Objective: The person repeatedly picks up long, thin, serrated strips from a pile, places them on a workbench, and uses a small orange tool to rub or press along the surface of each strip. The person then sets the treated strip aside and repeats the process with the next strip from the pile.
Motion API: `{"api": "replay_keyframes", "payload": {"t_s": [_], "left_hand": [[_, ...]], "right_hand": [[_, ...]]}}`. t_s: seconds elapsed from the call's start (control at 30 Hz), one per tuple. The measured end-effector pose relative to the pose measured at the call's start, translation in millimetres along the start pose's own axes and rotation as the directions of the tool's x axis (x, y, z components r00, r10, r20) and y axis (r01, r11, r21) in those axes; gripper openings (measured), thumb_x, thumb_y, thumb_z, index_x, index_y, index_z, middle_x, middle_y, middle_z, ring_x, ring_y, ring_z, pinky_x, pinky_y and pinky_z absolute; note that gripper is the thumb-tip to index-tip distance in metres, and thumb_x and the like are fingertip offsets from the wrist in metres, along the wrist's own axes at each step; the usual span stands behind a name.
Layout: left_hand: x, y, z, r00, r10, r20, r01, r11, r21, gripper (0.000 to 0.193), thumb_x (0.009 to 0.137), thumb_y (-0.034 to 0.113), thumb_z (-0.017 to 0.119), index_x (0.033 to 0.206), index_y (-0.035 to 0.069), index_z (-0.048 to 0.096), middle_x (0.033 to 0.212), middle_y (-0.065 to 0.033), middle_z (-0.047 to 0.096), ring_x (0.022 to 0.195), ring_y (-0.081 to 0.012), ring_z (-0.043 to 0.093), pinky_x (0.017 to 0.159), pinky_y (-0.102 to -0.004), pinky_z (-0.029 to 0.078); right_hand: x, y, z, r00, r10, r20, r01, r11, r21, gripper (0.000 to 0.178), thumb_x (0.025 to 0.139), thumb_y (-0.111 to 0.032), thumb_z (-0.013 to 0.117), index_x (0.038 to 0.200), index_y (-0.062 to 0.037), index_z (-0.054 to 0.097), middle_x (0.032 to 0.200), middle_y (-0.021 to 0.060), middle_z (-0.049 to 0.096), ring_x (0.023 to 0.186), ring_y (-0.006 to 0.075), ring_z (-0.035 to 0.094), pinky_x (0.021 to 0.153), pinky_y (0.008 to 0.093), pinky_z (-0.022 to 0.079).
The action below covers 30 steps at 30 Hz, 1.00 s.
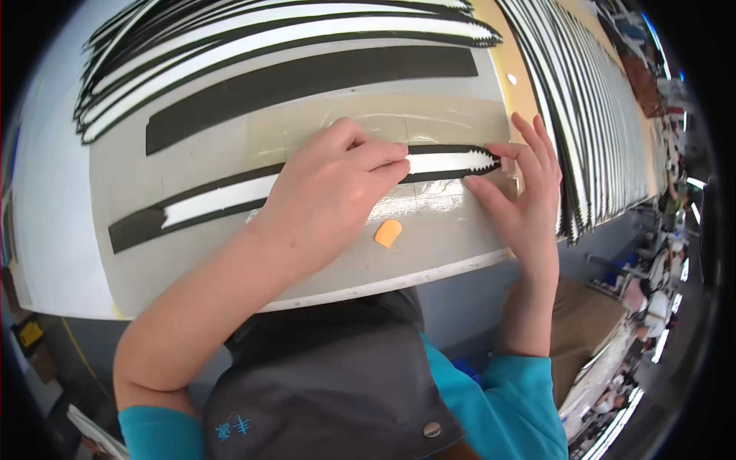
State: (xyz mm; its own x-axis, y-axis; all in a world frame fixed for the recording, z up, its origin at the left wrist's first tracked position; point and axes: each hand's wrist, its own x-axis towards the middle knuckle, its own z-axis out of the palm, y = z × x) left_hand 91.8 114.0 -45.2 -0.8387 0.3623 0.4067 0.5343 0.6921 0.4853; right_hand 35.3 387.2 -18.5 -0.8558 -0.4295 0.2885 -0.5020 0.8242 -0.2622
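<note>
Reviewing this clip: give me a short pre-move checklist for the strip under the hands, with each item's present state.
1. Left hand pressing flat on the black-and-white strip: ok.
2. Right hand at the strip's serrated end, thumb and fingertips on either side of it: ok.
3. Clear film lying smooth over the strip: cannot tell, glare hides it.
4. Orange piece lying apart from the strip, nearer the board's front edge: ok.
5. Strip on the grey board, apart from the plain black strip: ok.

Glossy clear film [429, 195]; matt black-white strip [230, 198]; smooth grey board [153, 261]; orange rubbery pad [388, 232].
</note>
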Motion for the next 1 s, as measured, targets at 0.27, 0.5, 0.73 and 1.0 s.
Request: {"api": "replay_keyframes", "payload": {"t_s": [0.27,0.5,0.73,1.0], "left_hand": [[-7.5,-11.4,-0.3,0.999,0.041,0.033,-0.04,0.999,-0.01,0.041,0.079,-0.004,0.067,0.118,0.003,0.077,0.127,-0.0007,0.072,0.108,-0.0247,0.061,0.098,-0.0347,0.056],[-5.4,-14.7,-2.1,0.996,0.054,0.073,-0.051,0.998,-0.04,0.042,0.08,-0.004,0.066,0.121,0.004,0.076,0.129,0.0001,0.071,0.11,-0.0246,0.06,0.101,-0.0353,0.054],[-6.7,-21.3,2.9,0.997,0.054,0.047,-0.048,0.99,-0.135,0.038,0.083,-0.001,0.067,0.118,0.006,0.077,0.125,0.0005,0.073,0.11,-0.0255,0.06,0.102,-0.0359,0.054],[-6.6,-26.1,8.9,0.992,-0.052,-0.118,0.015,0.956,-0.294,0.031,0.087,0.008,0.078,0.117,0.005,0.069,0.113,-0.0075,0.073,0.111,-0.0289,0.065,0.096,-0.0376,0.056]], "right_hand": [[-2.6,-46.1,13.9,0.922,0.342,0.182,-0.344,0.505,0.792,0.04,0.088,0.007,0.08,0.125,0.0016,0.066,0.119,0.0097,0.075,0.112,0.0136,0.07,0.1,0.0308,0.054],[0.4,-71.5,46.0,0.969,0.224,-0.106,-0.132,0.829,0.544,0.017,0.089,-0.007,0.082,0.105,-0.0096,0.078,0.092,0.0003,0.081,0.1,0.0124,0.071,0.115,0.0402,0.036],[5.5,-83.0,39.7,0.986,0.09,-0.137,-0.051,0.963,0.265,0.01,0.088,-0.009,0.081,0.097,-0.0133,0.078,0.084,-0.0009,0.079,0.082,0.0145,0.073,0.118,0.0437,0.035],[11.9,-91.5,36.1,0.989,-0.09,-0.117,0.092,0.996,0.006,0.007,0.083,-0.006,0.081,0.086,-0.009,0.075,0.074,0.0019,0.073,0.077,0.0208,0.071,0.112,0.047,0.043]]}}
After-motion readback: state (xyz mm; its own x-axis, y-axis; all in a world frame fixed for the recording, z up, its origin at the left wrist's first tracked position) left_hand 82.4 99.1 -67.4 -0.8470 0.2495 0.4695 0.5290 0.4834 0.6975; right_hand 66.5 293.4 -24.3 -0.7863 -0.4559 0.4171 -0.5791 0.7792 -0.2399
